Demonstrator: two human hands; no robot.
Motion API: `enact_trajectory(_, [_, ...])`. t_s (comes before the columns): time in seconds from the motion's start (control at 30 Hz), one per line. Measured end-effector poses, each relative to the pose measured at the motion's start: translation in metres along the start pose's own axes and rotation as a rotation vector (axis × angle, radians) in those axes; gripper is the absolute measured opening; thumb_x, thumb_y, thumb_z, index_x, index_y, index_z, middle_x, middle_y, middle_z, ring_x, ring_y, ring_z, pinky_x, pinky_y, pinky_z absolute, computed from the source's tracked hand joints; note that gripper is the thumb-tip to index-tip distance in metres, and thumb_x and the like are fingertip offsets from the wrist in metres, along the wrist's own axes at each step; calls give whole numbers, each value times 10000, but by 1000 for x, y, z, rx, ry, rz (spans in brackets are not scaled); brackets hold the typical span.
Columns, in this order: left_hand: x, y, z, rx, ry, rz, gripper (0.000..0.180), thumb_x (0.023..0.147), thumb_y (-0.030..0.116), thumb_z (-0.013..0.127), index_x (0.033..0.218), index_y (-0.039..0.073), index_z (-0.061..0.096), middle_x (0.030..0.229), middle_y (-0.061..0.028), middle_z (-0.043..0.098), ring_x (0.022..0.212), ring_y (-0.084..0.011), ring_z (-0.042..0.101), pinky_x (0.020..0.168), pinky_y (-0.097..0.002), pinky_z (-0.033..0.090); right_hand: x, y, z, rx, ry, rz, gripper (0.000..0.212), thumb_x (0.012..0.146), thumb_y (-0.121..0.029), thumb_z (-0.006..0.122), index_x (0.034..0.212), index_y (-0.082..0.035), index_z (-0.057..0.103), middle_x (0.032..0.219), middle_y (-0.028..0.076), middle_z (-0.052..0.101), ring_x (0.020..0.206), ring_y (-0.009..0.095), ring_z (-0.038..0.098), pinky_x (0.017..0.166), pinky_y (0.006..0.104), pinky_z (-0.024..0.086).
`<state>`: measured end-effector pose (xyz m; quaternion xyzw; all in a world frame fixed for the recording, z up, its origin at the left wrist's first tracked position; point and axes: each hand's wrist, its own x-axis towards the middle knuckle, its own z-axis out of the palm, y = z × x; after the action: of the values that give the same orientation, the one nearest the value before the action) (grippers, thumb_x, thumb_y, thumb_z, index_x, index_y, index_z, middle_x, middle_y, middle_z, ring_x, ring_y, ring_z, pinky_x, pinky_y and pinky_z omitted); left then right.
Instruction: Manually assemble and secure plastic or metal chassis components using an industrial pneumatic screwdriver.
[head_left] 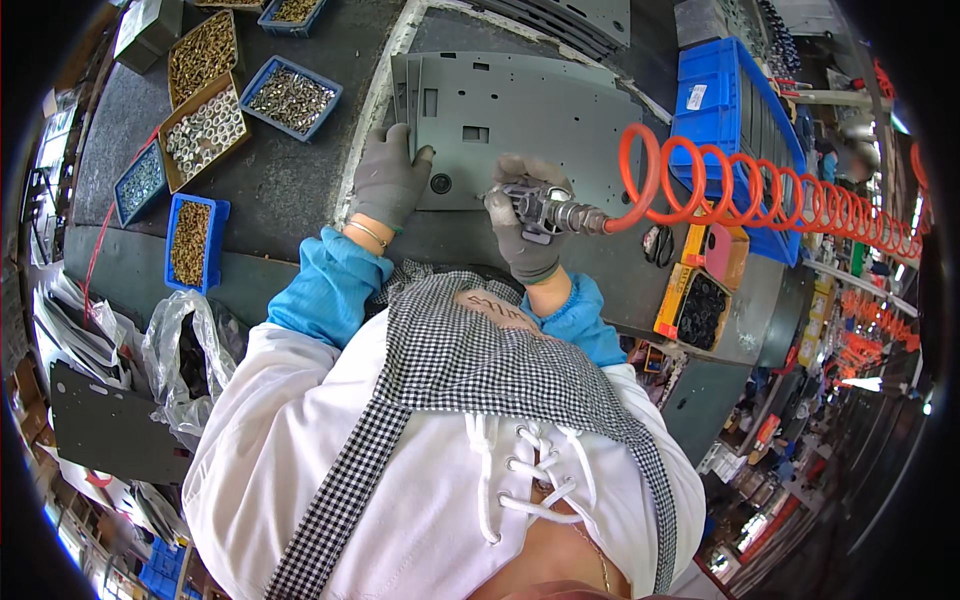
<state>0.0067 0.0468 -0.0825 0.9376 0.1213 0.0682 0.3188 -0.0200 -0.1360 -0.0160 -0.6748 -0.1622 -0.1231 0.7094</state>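
A person's two gloved hands work at a dark bench (290, 185), seen from above. The left hand (385, 178) rests on the lower-left edge of a flat grey panel (560, 125) — its thumb stands apart from the fingers, which lie close together. The panel lies flat on the bench ahead of the person, pierced with round and rectangular holes; more sheet edges fan out at its left. The right hand (524, 238) wraps its fingers around an air tool (540, 208) over the panel's near edge. A red coiled hose (627, 220) runs from the tool to the right, past a blue crate (712, 68). Scissors (657, 246) and a yellow box (668, 302) of black parts sit nearer — trays (219, 240) of small metal fasteners stand at left.
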Motion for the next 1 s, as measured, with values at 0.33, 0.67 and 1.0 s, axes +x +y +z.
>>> enact_trajectory(0.33, [13,5,-13,175,-34,143,232,849,262,633,1014,100,632,989,-105,656,840,-357,664,701,-490,529,66,-95,-46,173,284,-137,481,850,-57,633,1305,-71,478,1168,135,635,1047,258,641,889,417,552])
enact_trajectory(0.67, [28,50,-43,-1274,-558,-286,423,904,199,640,1238,-54,584,1045,-101,675,875,-202,657,775,-336,542,-27,-38,-157,523,701,358,342,895,-31,526,1232,-80,556,1171,80,629,1115,235,614,969,473,531])
enact_trajectory(1.0, [44,51,-37,-1436,-1085,-353,521,890,104,591,1374,-71,508,1265,-198,631,1087,-277,656,964,-386,522,-66,0,-183,782,789,608,480,868,-163,610,1337,-92,538,1237,115,567,1135,292,564,992,588,494])
